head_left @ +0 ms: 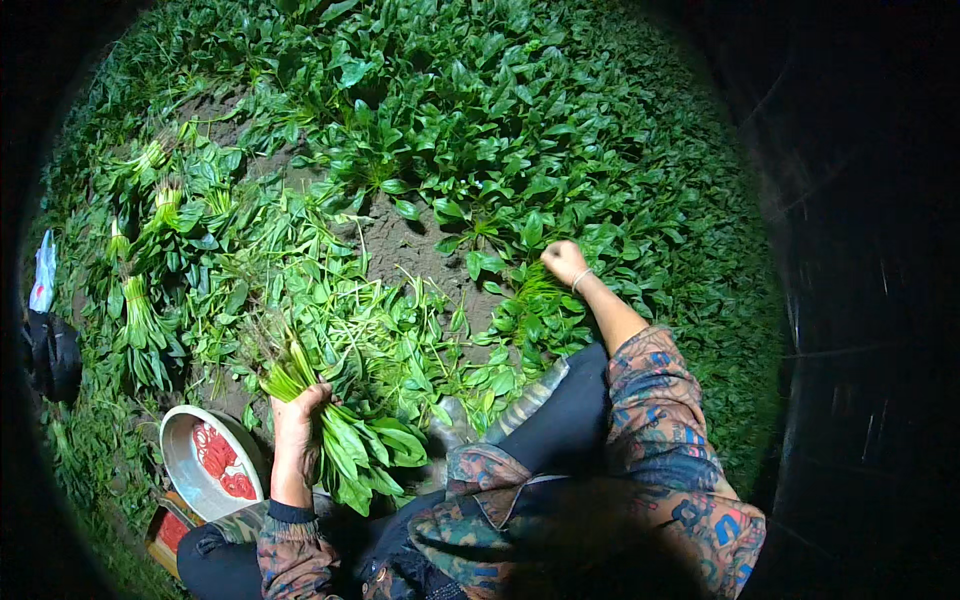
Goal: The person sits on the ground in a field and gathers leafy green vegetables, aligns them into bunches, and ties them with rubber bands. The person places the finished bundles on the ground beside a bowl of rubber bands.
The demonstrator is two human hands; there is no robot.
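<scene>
My left hand (298, 420) is closed around a bunch of leafy greens (367, 446) that look like spinach. Its thin roots point up and away from me, while its leaves hang to the right over my lap. Out to the right, my right hand (566, 262) is at the edge of the standing crop (495, 142), with its fingers curled. Just below that hand are thin bright green stems (541, 289); whether the fingers grip any of them cannot be made out. A pale band circles the right wrist.
Tied bunches (139, 304) lie at the left. Loose leaves and stems (375, 319) cover soil (405, 240) before me. Beside my left forearm sits a tilted basin (176, 442) with red rubber bands (217, 454). A plastic bag (45, 274) and a dark object (52, 356) are far left.
</scene>
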